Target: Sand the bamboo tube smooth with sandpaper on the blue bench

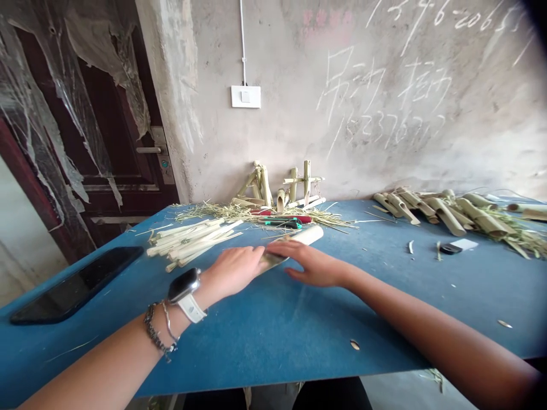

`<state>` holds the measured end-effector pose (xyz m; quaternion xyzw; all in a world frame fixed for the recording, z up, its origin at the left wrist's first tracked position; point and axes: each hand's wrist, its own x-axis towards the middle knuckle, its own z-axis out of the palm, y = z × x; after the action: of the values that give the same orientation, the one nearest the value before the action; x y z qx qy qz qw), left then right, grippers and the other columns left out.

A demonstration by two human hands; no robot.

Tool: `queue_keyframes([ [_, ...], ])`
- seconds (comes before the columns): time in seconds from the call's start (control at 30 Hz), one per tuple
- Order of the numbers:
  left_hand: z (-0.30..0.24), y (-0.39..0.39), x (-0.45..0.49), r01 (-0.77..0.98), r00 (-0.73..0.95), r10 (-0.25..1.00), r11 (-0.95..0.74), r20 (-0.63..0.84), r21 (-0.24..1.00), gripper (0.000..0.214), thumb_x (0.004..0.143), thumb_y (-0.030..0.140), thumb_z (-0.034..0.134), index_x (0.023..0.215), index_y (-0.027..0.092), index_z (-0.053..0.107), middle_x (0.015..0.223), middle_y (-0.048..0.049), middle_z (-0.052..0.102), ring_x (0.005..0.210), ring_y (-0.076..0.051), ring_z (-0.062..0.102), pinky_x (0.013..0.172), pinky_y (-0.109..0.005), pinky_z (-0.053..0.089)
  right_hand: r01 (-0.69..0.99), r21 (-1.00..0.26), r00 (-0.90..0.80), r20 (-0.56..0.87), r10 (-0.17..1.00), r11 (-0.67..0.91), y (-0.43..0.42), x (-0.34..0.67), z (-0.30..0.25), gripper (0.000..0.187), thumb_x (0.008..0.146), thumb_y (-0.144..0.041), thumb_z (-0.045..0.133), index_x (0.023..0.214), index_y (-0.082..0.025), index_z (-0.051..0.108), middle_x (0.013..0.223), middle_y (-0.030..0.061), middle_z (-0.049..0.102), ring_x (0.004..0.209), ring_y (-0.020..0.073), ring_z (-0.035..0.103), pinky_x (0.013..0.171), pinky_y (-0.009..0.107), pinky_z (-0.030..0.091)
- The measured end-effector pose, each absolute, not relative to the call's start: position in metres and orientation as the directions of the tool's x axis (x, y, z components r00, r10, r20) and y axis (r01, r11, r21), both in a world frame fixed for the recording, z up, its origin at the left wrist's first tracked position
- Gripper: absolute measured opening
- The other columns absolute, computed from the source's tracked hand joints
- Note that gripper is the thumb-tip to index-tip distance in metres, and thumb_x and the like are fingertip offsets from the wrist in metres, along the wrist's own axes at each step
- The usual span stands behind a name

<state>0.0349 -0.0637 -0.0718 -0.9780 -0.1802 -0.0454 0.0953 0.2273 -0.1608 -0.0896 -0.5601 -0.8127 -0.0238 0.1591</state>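
Note:
A pale bamboo tube [311, 234] lies slantwise over the middle of the table, its cut far end pointing right and away. My left hand [239, 266], with a watch on the wrist, is closed around the near end of the tube. Across its middle lies my right hand [310, 263], fingers over the top and thumb on the near side. A small dark patch shows by the right fingertips; I cannot make out what it is. Just beyond the hands rests a black and green utility knife [282, 222], beside a red-handled tool [304, 218].
Thin bamboo sticks [192, 242] lie in a pile at left, near a black tablet-like slab [77, 285]. Shavings [213, 212] and bamboo constructions [260, 185] stand along the wall. Several cut bamboo pieces [444, 213] are heaped at right, behind a small black-and-white object [459, 246].

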Motion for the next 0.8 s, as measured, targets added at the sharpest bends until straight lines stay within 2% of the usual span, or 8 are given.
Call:
queue_keyframes([
  [0.07,-0.072,-0.057,0.034,0.357,0.932,0.340,-0.919,0.123,-0.166,0.029,0.096,0.033,0.031,0.100,0.015,0.054,0.093,-0.0076,0.062,0.081,-0.021,0.059,0.064,-0.029,0.041,0.866,-0.156,-0.416,0.305,0.857,0.475,-0.159,0.225,-0.089,0.056,0.081,-0.009,0.046,0.137,-0.017,0.039,0.140,0.0074,0.042,0.127,0.0156,0.038,0.107,0.033,0.031],
  [0.2,-0.070,-0.056,0.036,0.354,0.930,0.321,-0.912,0.177,-0.209,0.029,0.096,0.022,0.029,0.089,0.013,0.056,0.097,-0.0097,0.055,0.084,-0.020,0.055,0.067,-0.029,0.042,0.994,-0.064,-0.063,0.301,0.952,0.086,-0.153,0.262,-0.096,0.060,0.076,-0.002,0.046,0.135,-0.011,0.041,0.138,0.0164,0.042,0.126,0.0277,0.040,0.104,0.049,0.034],
  [0.27,-0.070,-0.059,0.039,0.346,0.930,0.299,-0.908,0.213,-0.236,0.028,0.095,0.017,0.029,0.089,0.013,0.056,0.097,-0.0096,0.054,0.087,-0.021,0.053,0.070,-0.031,0.042,0.999,-0.050,0.021,0.309,0.951,-0.006,-0.153,0.272,-0.098,0.061,0.074,-0.001,0.047,0.134,-0.006,0.041,0.137,0.0227,0.041,0.126,0.0331,0.040,0.101,0.055,0.034],
  [0.4,-0.069,-0.066,0.041,0.341,0.929,0.282,-0.904,0.241,-0.256,0.015,0.090,0.023,0.047,0.096,0.013,0.056,0.098,-0.0092,0.054,0.093,-0.024,0.052,0.074,-0.034,0.043,0.976,-0.047,-0.191,0.292,0.937,0.213,-0.154,0.248,-0.097,0.064,0.077,-0.007,0.049,0.139,-0.016,0.035,0.142,0.0112,0.038,0.130,0.0228,0.036,0.107,0.043,0.032],
  [0.47,-0.069,-0.066,0.041,0.353,0.925,0.299,-0.903,0.234,-0.245,0.021,0.083,0.027,0.060,0.097,0.012,0.056,0.101,-0.0098,0.054,0.095,-0.026,0.053,0.074,-0.034,0.043,0.938,-0.061,-0.309,0.290,0.906,0.340,-0.153,0.240,-0.097,0.064,0.079,-0.009,0.048,0.141,-0.019,0.032,0.144,0.0073,0.036,0.130,0.0193,0.035,0.107,0.039,0.032],
  [0.53,-0.070,-0.063,0.039,0.380,0.917,0.334,-0.899,0.219,-0.217,0.026,0.078,0.026,0.065,0.098,0.012,0.057,0.100,-0.0104,0.056,0.092,-0.026,0.055,0.071,-0.033,0.043,0.951,-0.061,-0.273,0.301,0.914,0.304,-0.152,0.247,-0.098,0.064,0.078,-0.006,0.046,0.140,-0.018,0.033,0.143,0.0081,0.037,0.129,0.0199,0.037,0.106,0.040,0.034],
  [0.67,-0.076,-0.053,0.039,0.410,0.903,0.386,-0.906,0.187,-0.106,0.027,0.080,0.031,0.060,0.100,0.014,0.057,0.097,-0.0098,0.058,0.083,-0.024,0.058,0.063,-0.030,0.042,0.994,-0.050,-0.071,0.347,0.935,0.095,-0.151,0.275,-0.100,0.061,0.074,0.000,0.045,0.134,-0.011,0.042,0.136,0.0164,0.045,0.123,0.0268,0.044,0.101,0.048,0.037],
  [0.8,-0.083,-0.047,0.043,0.351,0.927,0.357,-0.934,0.114,0.072,0.031,0.086,0.046,0.045,0.087,0.019,0.060,0.086,-0.0029,0.063,0.071,-0.016,0.059,0.057,-0.024,0.040,0.971,-0.032,-0.206,0.375,0.904,0.235,-0.154,0.254,-0.094,0.052,0.076,-0.002,0.044,0.126,-0.016,0.051,0.126,0.0081,0.055,0.116,0.0198,0.050,0.100,0.038,0.039],
])
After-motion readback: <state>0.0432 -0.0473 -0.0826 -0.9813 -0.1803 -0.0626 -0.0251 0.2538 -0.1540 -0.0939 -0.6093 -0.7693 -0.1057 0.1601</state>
